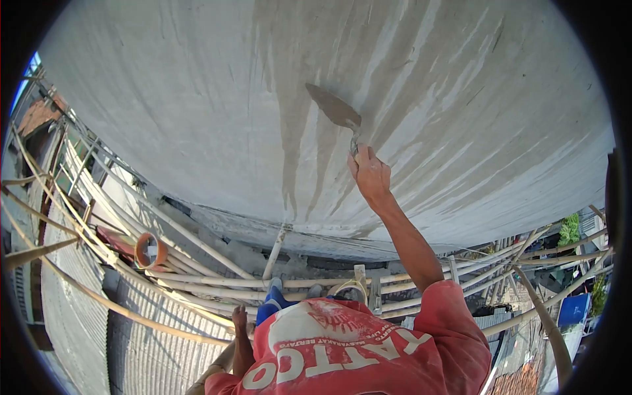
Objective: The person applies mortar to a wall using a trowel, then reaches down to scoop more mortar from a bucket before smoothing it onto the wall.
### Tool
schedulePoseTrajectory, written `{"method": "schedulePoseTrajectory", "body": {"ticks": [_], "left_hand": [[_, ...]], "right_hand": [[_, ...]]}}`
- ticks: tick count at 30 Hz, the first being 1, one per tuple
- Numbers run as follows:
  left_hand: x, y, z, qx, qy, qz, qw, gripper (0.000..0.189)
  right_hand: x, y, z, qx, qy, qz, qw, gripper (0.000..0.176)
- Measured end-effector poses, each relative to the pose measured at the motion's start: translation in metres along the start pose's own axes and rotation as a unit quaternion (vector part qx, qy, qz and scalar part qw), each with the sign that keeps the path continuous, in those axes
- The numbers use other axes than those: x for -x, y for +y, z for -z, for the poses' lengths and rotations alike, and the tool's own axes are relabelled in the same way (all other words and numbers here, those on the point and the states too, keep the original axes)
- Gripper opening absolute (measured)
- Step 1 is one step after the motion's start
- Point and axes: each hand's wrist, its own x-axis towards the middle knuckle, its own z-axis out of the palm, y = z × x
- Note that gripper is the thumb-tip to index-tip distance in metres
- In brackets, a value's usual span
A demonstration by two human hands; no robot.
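Observation:
My right hand (370, 172) is wrapped round the handle of a pointed trowel (336, 107), my arm stretched up and forward. The blade lies against or very close to the grey plastered wall (197, 118), its tip toward the upper left; contact is hard to judge. Dark wet streaks run down the wall around it. Low at my left side, my left hand (241, 318) is raised near the bamboo poles with its fingers curled. Whatever it may hold is too small to make out.
Bamboo scaffold poles (217, 291) run beneath my feet and along both sides. An orange-brown bucket (151, 251) is at the left among the poles. Corrugated roofs (164, 349) lie far below. A blue container (574, 309) shows at the lower right.

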Motion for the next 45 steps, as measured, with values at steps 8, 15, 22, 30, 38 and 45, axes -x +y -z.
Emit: {"method": "schedulePoseTrajectory", "body": {"ticks": [8, 15, 22, 30, 38, 45], "left_hand": [[0.012, -0.017, 0.023, -0.154, -0.082, 0.027, 0.984, 0.037], [0.016, -0.005, 0.045, -0.293, -0.107, -0.046, 0.949, 0.038], [-0.032, -0.029, 0.047, -0.245, -0.047, 0.037, 0.968, 0.039], [-0.062, -0.006, 0.048, -0.302, -0.053, -0.161, 0.938, 0.033], [-0.077, -0.025, 0.035, -0.157, -0.017, 0.002, 0.987, 0.036], [-0.109, -0.021, 0.038, -0.087, 0.032, -0.005, 0.996, 0.039]], "right_hand": [[-0.003, -0.001, -0.021, 0.025, -0.006, -0.029, 0.999, 0.024], [-0.007, -0.027, -0.023, -0.018, -0.042, 0.01, 0.999, 0.024], [-0.069, -0.044, 0.007, -0.106, 0.141, -0.146, 0.974, 0.027], [-0.099, -0.082, 0.032, -0.106, 0.141, -0.092, 0.98, 0.028], [-0.181, -0.118, 0.084, -0.119, 0.148, -0.12, 0.974, 0.027], [-0.206, -0.134, 0.113, -0.087, 0.133, -0.098, 0.982, 0.031]]}}
